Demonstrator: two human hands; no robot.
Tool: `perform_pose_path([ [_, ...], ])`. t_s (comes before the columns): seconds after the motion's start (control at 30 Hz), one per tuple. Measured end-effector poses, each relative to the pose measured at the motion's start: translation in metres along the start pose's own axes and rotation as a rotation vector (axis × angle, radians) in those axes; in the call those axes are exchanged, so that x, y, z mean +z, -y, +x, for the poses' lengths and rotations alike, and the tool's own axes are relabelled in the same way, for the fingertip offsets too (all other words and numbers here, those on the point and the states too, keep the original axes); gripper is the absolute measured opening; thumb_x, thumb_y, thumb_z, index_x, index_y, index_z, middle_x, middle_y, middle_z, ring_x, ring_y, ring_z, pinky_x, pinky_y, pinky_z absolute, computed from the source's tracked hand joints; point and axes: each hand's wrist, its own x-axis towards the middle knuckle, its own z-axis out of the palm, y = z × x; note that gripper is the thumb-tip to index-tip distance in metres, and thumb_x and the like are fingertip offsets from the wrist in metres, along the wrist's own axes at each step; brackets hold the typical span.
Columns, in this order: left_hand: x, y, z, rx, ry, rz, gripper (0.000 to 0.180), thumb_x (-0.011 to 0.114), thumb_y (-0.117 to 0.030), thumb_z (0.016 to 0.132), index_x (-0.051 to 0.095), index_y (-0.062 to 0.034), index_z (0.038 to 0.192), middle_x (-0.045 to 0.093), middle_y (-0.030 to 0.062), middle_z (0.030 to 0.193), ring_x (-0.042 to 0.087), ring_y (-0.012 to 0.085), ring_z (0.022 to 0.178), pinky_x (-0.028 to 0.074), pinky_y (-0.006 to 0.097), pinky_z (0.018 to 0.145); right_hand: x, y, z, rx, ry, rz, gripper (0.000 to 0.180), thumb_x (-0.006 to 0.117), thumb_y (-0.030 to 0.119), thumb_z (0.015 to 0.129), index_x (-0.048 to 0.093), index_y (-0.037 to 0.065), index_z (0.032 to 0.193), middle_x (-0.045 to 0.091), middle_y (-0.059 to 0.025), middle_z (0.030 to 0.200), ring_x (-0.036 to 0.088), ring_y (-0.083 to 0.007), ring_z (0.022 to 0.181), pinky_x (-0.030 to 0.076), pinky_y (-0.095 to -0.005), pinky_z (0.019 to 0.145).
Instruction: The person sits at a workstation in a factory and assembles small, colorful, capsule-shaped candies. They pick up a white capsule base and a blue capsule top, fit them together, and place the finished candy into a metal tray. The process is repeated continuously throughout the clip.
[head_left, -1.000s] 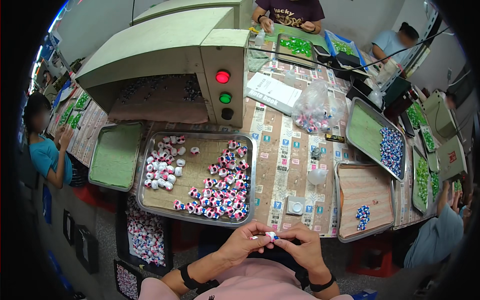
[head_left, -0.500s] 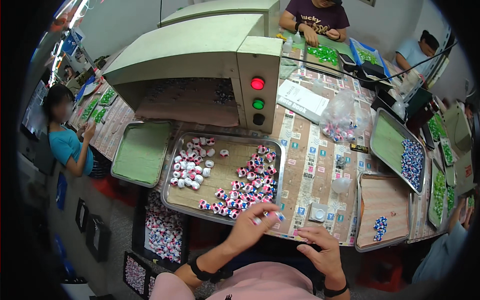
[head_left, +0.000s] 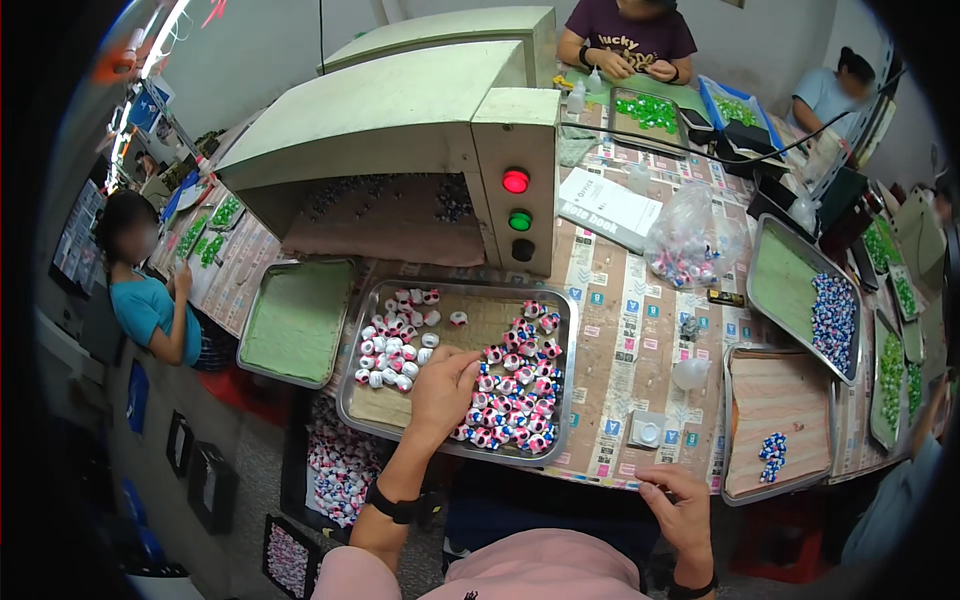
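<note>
A metal tray (head_left: 350,405) lined with brown board lies before me. Plain white beads with pink marks (head_left: 392,345) are gathered at its left side, and figure-like pink, white and blue beads (head_left: 515,400) fill its right side. My left hand (head_left: 443,392) reaches over the tray between the two groups. Its fingers are closed at the edge of the right group; what they hold, if anything, is hidden. Past the table's front edge, my right hand (head_left: 682,505) hovers with thumb and forefinger pinched; anything between them is too small to make out.
Behind the tray stands a beige machine (head_left: 350,120) with lit buttons. A green-lined tray (head_left: 295,320) lies left; a pink-lined tray (head_left: 780,410) and a tilted tray (head_left: 785,275) lie right. A bottle (head_left: 690,373), a small white box (head_left: 648,428) and a bead bag (head_left: 690,240) sit between.
My left hand has moved left and forward from the tray's front right to its middle; the bead seen in it no longer shows. My right hand went from open to pinched, slightly right.
</note>
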Motion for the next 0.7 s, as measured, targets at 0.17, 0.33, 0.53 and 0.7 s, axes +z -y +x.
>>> perform_pose_path([
  [0.17, 0.001, 0.022, 0.011, -0.1, 0.016, -0.237, 0.027, 0.062, -0.013, 0.087, 0.065, 0.0001, 0.111, 0.068, 0.0157, 0.104, 0.065, 0.0252, 0.097, 0.049, 0.033, 0.085, -0.035, -0.012, 0.0, -0.032, -0.204, -0.102, 0.013, 0.069, 0.003, 0.08, 0.07, -0.001, 0.093, 0.068, -0.0115, 0.088, 0.062, -0.0176, 0.076, 0.048, -0.0277, 0.065],
  [0.33, -0.023, 0.023, -0.003, -0.235, 0.0, -0.324, 0.03, 0.057, -0.011, 0.088, 0.063, -0.0042, 0.117, 0.061, 0.0046, 0.106, 0.055, 0.0149, 0.096, 0.047, 0.031, 0.078, -0.093, -0.031, -0.004, -0.008, -0.631, -0.337, 0.014, 0.065, 0.001, 0.082, 0.069, -0.002, 0.095, 0.067, -0.012, 0.091, 0.062, -0.0182, 0.077, 0.049, -0.0281, 0.063],
  [0.53, -0.034, -0.022, -0.029, -0.319, 0.145, -0.944, 0.044, 0.045, 0.007, 0.072, 0.05, 0.0001, 0.115, 0.048, 0.0057, 0.105, 0.047, 0.0113, 0.093, 0.043, 0.022, 0.076, -0.151, -0.067, -0.028, 0.108, -0.731, -0.699, 0.016, 0.063, -0.002, 0.074, 0.068, 0.001, 0.089, 0.066, -0.0149, 0.094, 0.06, -0.0332, 0.092, 0.047, -0.0388, 0.082],
  [0.7, -0.022, -0.07, -0.039, -0.347, 0.345, -1.163, 0.026, 0.054, 0.001, 0.083, 0.048, 0.0024, 0.108, 0.058, 0.0127, 0.104, 0.058, 0.014, 0.087, 0.051, 0.025, 0.075, -0.141, -0.077, -0.018, 0.084, -0.603, -0.723, 0.018, 0.067, 0.0, 0.071, 0.069, 0.003, 0.088, 0.065, -0.0134, 0.092, 0.057, -0.0319, 0.092, 0.046, -0.0394, 0.082],
])
